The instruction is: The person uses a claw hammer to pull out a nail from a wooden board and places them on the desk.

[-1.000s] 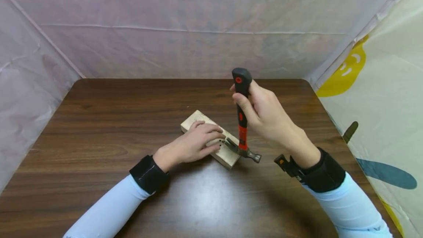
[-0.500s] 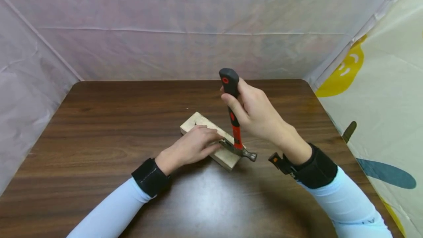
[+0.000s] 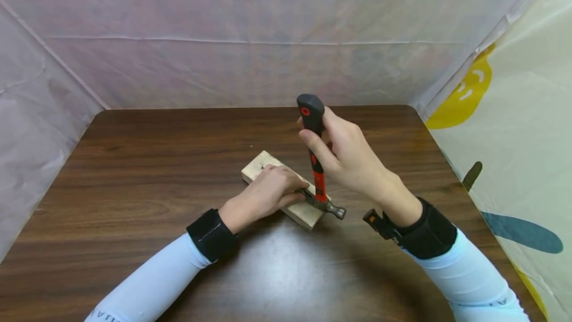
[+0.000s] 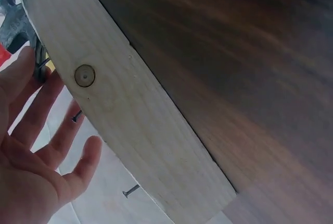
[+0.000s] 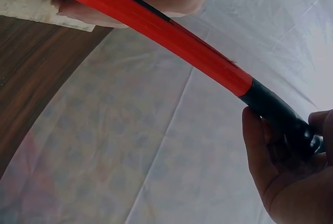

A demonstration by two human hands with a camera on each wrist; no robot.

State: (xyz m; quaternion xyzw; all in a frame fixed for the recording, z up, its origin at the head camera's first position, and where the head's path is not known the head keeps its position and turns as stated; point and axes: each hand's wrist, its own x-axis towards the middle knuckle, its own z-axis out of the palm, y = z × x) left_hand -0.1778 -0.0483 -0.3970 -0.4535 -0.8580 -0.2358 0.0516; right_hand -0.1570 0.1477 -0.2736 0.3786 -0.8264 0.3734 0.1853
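On the table lies a pale wooden block (image 3: 306, 216), set at a slant. My right hand (image 3: 350, 150) grips the black part of a claw hammer's (image 3: 319, 185) handle, which stands nearly upright with its head down on the block's near end. My left hand (image 3: 270, 190) lies over the block, thumb and forefinger round the claw's tip. In the left wrist view a nail (image 4: 45, 62) shows beside that claw. Another nail (image 4: 77, 115) sticks out by the curled fingers, and a third nail (image 4: 131, 190) farther along the block. How deep the nails sit is hidden.
The brown wood-grain table (image 3: 134, 183) reaches back to a pale hanging sheet (image 3: 250, 73). Along the right edge hangs a patterned cloth (image 3: 527, 163). Black bands (image 3: 212, 235) with cameras sit on both wrists.
My right hand and the hammer have shifted slightly left, then held almost still. The left hand's fingers have drawn in from lying spread on the block to close about the claw's tip.
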